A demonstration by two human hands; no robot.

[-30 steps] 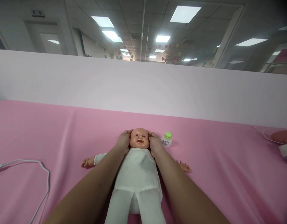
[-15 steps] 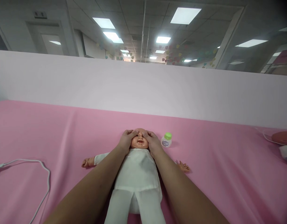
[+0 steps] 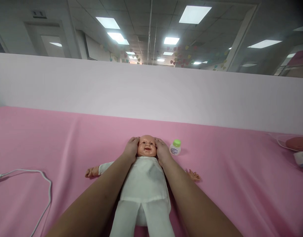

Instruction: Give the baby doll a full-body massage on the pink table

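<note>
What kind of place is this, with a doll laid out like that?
Probably an office room set up for infant-care practice. A plastic baby doll in white clothes lies on a pink cloth-covered table, a small white bottle with a green cap beside it; above a white partition, ceiling light panels show.
</note>
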